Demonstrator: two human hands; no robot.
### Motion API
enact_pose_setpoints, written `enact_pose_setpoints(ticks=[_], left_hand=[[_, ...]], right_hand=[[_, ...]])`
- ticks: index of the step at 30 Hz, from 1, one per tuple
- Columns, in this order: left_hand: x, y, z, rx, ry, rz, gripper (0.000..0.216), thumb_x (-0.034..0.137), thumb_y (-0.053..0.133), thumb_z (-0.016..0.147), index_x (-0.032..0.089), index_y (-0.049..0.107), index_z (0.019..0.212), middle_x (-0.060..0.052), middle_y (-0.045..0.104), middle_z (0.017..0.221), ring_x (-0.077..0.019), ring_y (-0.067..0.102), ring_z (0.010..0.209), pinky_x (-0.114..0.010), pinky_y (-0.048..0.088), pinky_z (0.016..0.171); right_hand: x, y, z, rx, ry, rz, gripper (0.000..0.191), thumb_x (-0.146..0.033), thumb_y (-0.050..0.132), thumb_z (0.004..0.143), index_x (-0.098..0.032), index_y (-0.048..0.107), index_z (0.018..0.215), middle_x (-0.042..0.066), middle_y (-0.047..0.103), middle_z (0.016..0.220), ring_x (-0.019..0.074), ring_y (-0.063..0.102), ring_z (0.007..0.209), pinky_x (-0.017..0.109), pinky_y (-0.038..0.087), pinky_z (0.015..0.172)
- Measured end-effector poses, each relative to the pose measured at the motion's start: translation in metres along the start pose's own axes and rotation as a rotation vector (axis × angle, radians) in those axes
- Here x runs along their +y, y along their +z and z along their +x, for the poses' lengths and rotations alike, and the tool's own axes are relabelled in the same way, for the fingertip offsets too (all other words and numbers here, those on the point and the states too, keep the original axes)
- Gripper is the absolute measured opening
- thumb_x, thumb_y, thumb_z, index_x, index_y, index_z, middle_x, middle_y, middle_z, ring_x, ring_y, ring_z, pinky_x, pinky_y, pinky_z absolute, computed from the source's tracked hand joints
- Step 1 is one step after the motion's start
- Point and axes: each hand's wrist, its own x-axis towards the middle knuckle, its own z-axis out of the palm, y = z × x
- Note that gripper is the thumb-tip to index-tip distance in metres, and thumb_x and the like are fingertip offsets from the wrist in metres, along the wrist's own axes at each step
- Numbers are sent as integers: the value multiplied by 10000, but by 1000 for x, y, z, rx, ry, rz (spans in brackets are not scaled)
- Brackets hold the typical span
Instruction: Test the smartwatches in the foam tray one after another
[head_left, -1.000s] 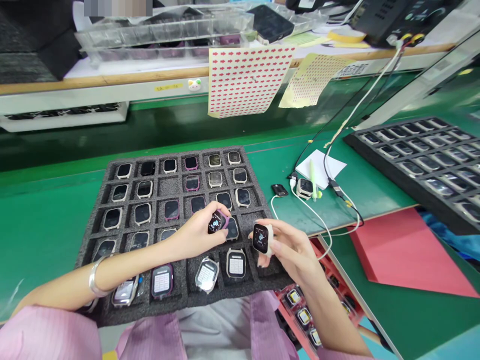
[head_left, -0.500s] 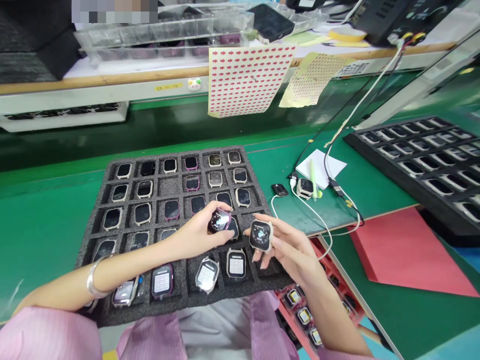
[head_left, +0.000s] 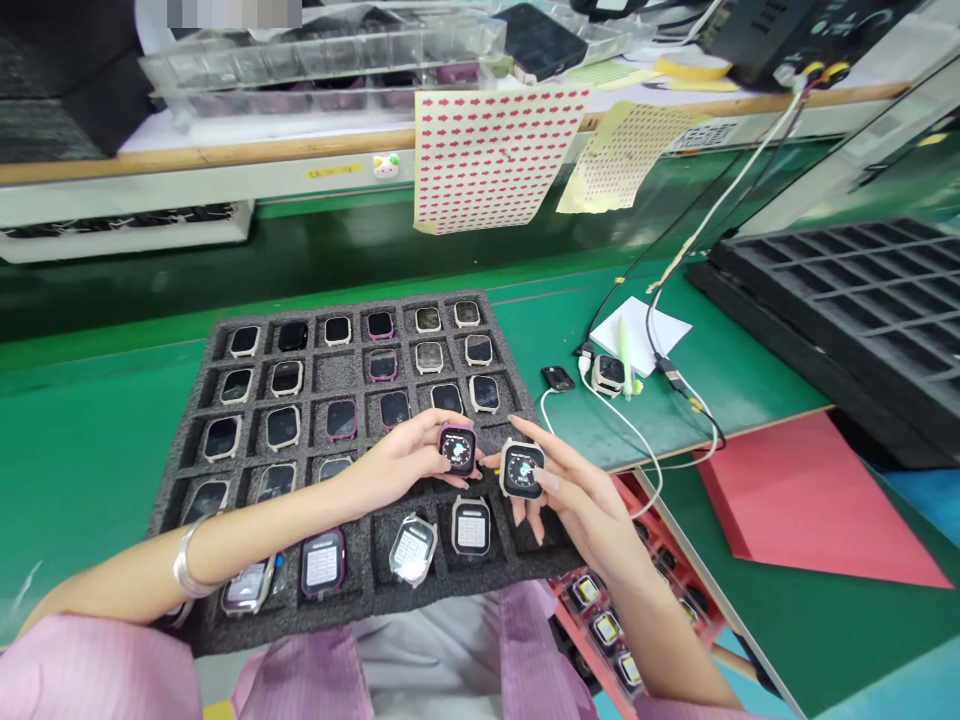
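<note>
Holding two small watches up side by side looks like the step now, both screens lit. First, the left hand [head_left: 397,462] pinches the purple watch [head_left: 457,448] with thumb and fingertips, and the watch sits at that hand's 2 o'clock. Next, the right hand [head_left: 577,495] pinches the white watch [head_left: 521,469] at its 10 o'clock, other fingers spread. Both watches hang just over the foam tray [head_left: 339,372] on the green worktop [head_left: 90,420], nearly touching. Any next move calls for a firm, careful grip. At 2 o'clock from the right hand, another watch [head_left: 609,372] lies by a cable.
</note>
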Motion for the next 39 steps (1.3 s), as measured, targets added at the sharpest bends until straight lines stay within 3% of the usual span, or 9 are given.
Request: enact_pose_setpoints(ticks=[16, 18, 22, 25, 28, 33, 37, 39], left_hand=[[4, 3, -1, -9, 5, 63, 366, 96, 571, 708, 169, 547, 1066, -53, 668, 961, -195, 658, 902, -363, 535, 813], [4, 3, -1, -6, 7, 71, 373, 97, 573, 707, 166, 540, 1072, -60, 670, 970, -200, 656, 909, -368, 532, 815], [4, 2, -1, -2, 12, 88, 384, 93, 561, 723, 157, 511, 1098, -75, 667, 1008, -197, 658, 916, -353, 525, 815], [3, 0, 0, 12, 16, 91, 388, 76, 545, 733, 155, 498, 1110, -75, 672, 1009, -177, 660, 883, -334, 522, 799], [3, 0, 0, 21, 15, 87, 388, 60, 536, 733, 154, 500, 1107, -75, 686, 979, -176, 659, 876, -335, 520, 796], [10, 1, 0, 40, 44, 84, 401, 59, 549, 714, 146, 511, 1103, -82, 696, 954, -197, 664, 881, -349, 527, 781], [17, -1, -3, 90, 70, 102, 404, 75, 571, 709, 140, 522, 1105, -92, 697, 972, -205, 660, 907, -341, 526, 785], [19, -4, -4, 104, 69, 113, 408, 89, 593, 704, 146, 527, 1103, -88, 695, 982, -196, 661, 886, -323, 525, 769]], right_hand=[[-3, 14, -3, 179, -60, -186, 421, -299, 622, 861, -185, 555, 1261, 68, 721, 836, 101, 565, 454, 211, 443, 402], [-5, 14, -4, 135, -49, -212, 466, -276, 642, 845, -185, 526, 1287, 75, 718, 884, 112, 596, 510, 219, 479, 443], [-10, 10, -11, -22, -30, -236, 706, -182, 695, 789, -237, 356, 1406, 95, 664, 1106, 174, 659, 836, 273, 560, 673], [-13, 2, -18, -97, 13, -296, 702, -186, 650, 823, -271, 295, 1422, 92, 632, 1125, 176, 656, 818, 260, 565, 594], [-16, -9, -24, -117, 32, -567, 558, -217, 623, 839, -261, 401, 1350, 75, 627, 1027, 174, 642, 727, 284, 561, 568], [-24, -28, -33, -195, -72, -1193, 471, -220, 581, 861, -261, 491, 1321, 102, 513, 1194, 244, 572, 1009, 409, 494, 866], [-44, -37, -30, -336, -132, -1334, 573, -354, 611, 860, -255, 422, 1392, 111, 506, 1233, 268, 521, 1097, 412, 474, 884], [-55, -33, -18, -361, -207, -1343, 509, -394, 595, 871, -247, 481, 1345, 104, 517, 1262, 266, 509, 1119, 408, 456, 909]])
